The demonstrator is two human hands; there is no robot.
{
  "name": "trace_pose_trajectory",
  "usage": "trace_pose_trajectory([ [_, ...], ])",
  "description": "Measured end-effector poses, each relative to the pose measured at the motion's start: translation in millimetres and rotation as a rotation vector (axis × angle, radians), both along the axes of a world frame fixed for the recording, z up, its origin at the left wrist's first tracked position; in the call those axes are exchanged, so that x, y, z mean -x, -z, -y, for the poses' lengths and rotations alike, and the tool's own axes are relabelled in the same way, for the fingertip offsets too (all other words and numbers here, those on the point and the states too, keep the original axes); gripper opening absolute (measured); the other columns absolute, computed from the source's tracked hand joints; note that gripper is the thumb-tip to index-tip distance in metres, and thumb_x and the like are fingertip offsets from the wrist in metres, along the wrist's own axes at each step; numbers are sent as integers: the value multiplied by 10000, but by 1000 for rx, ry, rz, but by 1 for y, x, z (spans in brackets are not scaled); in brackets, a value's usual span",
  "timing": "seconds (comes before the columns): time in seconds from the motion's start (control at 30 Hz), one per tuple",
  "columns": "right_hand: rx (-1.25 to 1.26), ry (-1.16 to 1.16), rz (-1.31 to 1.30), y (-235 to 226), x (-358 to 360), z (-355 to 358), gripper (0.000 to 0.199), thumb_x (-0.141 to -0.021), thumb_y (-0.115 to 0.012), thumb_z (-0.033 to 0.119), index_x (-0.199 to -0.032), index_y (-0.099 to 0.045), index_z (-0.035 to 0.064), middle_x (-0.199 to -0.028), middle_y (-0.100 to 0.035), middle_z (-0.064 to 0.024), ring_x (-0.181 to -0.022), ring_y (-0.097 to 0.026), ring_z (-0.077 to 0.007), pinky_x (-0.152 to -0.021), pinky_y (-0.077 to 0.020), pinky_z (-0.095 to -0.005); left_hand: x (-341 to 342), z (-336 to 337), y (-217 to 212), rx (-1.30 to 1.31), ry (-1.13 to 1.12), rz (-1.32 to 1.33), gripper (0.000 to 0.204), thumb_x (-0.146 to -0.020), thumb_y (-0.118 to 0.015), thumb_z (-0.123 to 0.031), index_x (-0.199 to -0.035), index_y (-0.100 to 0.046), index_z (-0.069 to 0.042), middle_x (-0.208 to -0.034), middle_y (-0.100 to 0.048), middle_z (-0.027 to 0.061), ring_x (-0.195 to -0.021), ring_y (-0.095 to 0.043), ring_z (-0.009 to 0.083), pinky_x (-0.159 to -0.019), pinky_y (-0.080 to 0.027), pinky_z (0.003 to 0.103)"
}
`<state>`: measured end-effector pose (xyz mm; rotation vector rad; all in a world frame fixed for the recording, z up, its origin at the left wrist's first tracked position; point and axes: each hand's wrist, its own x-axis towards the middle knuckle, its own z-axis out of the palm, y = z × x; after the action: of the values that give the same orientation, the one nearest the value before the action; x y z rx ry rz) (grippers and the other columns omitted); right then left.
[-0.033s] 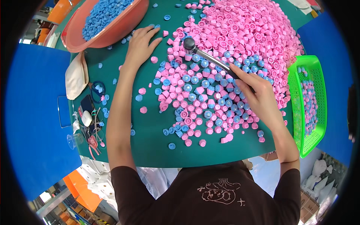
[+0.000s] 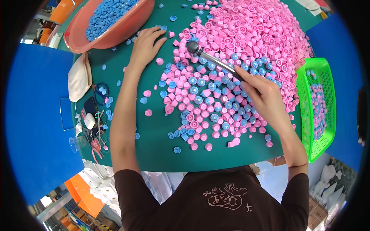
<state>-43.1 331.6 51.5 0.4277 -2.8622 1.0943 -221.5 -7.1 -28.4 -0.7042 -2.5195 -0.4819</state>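
Note:
My right hand [image 2: 262, 90] is wrapped round the dark grip of a small mallet [image 2: 216, 61] with a metal shaft and a rounded black head. The head hangs over the left edge of a big pile of pink cup-shaped pieces [image 2: 250, 30]. My left hand [image 2: 147, 46] lies with fingers stretched on the green table, its fingertips touching small blue caps [image 2: 163, 27]. Below the mallet, pink pieces topped with blue caps [image 2: 201, 82] lie mixed with bare pink ones. Whether anything sits under the left fingertips is hidden.
A salmon-coloured basin [image 2: 135, 23] of blue caps stands at the far left. A green basket [image 2: 329, 96] with capped pieces is at the right. Along the left edge lie a cream cloth pouch [image 2: 79, 79], a white case [image 2: 89, 121], pink-handled pliers [image 2: 96, 148] and a clear cup [image 2: 76, 144].
The mallet's head has shifted slightly to the left and down. My left hand stays in nearly the same place.

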Motion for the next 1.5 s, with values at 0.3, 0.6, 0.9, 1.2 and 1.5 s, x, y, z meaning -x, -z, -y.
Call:
trace_pose_trajectory([
  [0.3, -63, -30, 36, 9, 9, 9, 440, -896, -624, 63, -1320, -607, 177, -667, -512, -87, -589, -527, -196, -572, -422, -349, 22, -3, 6, -94, -54, -39, 214, -896, -624, -184, -1015, -706, -27, -1004, -683, 129, -956, -620, 325, -861, -494, 405],
  [0.6, -118, -70, 36, 13, 9, 13, 418, -895, -628, 73, -1303, -618, 163, -674, -515, -100, -591, -536, -223, -567, -426, -360, 16, -16, -9, -113, -99, 333, 281, -892, -648, -285, -1011, -698, -35, -857, -683, 100, -817, -648, 240, -771, -493, 361],
  [0.9, -129, -34, 10, 11, 21, 8, 418, -889, -623, 63, -1297, -621, 156, -708, -571, -112, -624, -569, -236, -591, -452, -365, -45, -10, -23, -121, -252, 552, 257, -872, -692, -258, -938, -696, -10, -750, -660, 87, -679, -612, 170, -620, -463, 296],
  [1.2, 18, 38, 80, 6, 14, -6, 398, -901, -628, 82, -1293, -622, 149, -764, -629, -114, -625, -566, -188, -595, -455, -324, -55, -14, -31, -100, -118, 472, 264, -779, -769, -218, -921, -709, -5, -860, -678, 105, -680, -619, 188, -629, -475, 311],
  [1.5, 57, 50, 89, 6, 7, -16, 418, -898, -631, 34, -1310, -606, 99, -857, -686, -107, -681, -572, -127, -658, -466, -271, -69, -39, -54, -178, 12, 493, 239, -774, -770, -168, -960, -702, -34, -841, -654, 57, -677, -579, 152, -599, -458, 283],
])
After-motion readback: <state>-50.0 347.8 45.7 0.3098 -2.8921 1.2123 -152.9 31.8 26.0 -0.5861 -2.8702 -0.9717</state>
